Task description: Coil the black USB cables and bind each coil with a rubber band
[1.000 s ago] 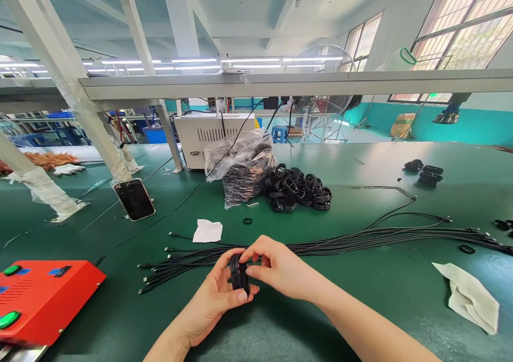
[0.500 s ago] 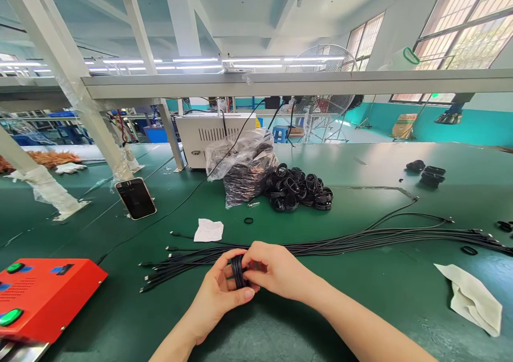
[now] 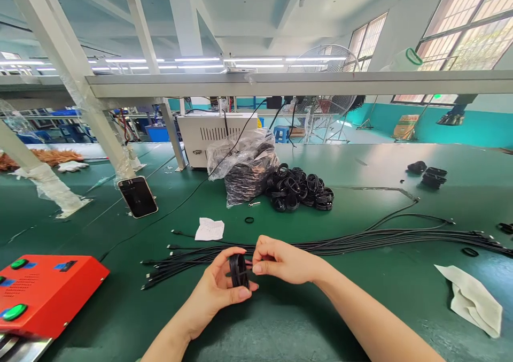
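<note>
A small coil of black cable (image 3: 238,271) stands upright between the fingertips and thumb of my left hand (image 3: 216,284). My right hand (image 3: 280,260) is closed in a pinch just right of the coil. A short thin dark strand runs from the coil to those fingertips; whether it is a cable end or a tie, I cannot tell. Behind both hands, a bundle of long black cables (image 3: 344,247) lies across the table, its plugs fanned out at the left. Farther back, beside a clear plastic bag (image 3: 244,183), sits a heap of similar coiled cables (image 3: 298,188).
A red box with green buttons (image 3: 56,298) stands at the left front. A phone (image 3: 138,197) leans by the frame post. White paper (image 3: 209,229), a black ring (image 3: 249,220) and a pale cloth (image 3: 471,300) lie on the green table (image 3: 280,324). Behind is a grey metal box (image 3: 200,140).
My right hand has drawn slightly to the right, away from the coil, with a thin dark strand now showing between them. The left hand keeps the coil in nearly the same place.
</note>
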